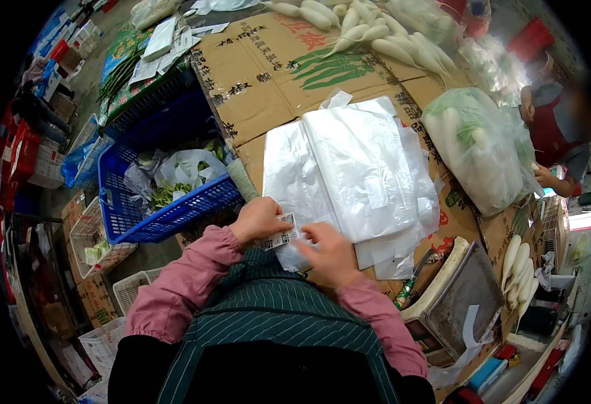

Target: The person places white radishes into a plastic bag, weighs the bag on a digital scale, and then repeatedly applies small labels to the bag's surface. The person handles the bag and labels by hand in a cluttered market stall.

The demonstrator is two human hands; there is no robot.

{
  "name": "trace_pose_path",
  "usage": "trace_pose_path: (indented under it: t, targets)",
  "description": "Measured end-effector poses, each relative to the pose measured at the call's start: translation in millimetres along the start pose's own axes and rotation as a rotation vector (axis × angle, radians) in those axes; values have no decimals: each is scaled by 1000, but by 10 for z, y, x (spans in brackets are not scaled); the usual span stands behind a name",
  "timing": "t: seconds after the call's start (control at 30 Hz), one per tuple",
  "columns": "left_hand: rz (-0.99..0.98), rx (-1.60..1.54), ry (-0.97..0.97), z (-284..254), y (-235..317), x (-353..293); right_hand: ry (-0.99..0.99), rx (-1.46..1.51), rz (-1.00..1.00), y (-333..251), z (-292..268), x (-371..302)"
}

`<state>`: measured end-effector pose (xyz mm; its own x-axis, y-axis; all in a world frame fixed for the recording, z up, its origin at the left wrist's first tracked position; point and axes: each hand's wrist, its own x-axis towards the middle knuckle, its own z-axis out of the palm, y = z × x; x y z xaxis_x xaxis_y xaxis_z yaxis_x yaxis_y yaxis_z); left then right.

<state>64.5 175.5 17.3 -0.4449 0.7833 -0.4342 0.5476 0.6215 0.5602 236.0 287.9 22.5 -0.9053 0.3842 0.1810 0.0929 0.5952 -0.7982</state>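
Observation:
My left hand is closed on a small white printed label, pinched at the near edge of the cardboard-covered table. Just right of the label is my right hand, its fingers bent and smeared by motion, so I cannot make out whether it grips anything. Beyond both hands lies a flat stack of clear white plastic bags, spread over the cardboard. The nearest corner of the bags reaches under my fingers.
A blue crate with bagged greens stands left of the table. White radishes lie at the far end; a filled bag of radishes sits at right. A dark flat-topped device is near right. A co-worker stands at far right.

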Motion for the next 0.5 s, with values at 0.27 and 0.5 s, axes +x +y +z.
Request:
trace_pose_path:
  t: [0.27, 0.5]
  targets:
    - [74, -388, -229, -327, -474, -435, -92, -201, -27, 121, 415, -48]
    - [-48, -879, -294, -430, -604, -843, -52, 371, 268, 238, 86, -97]
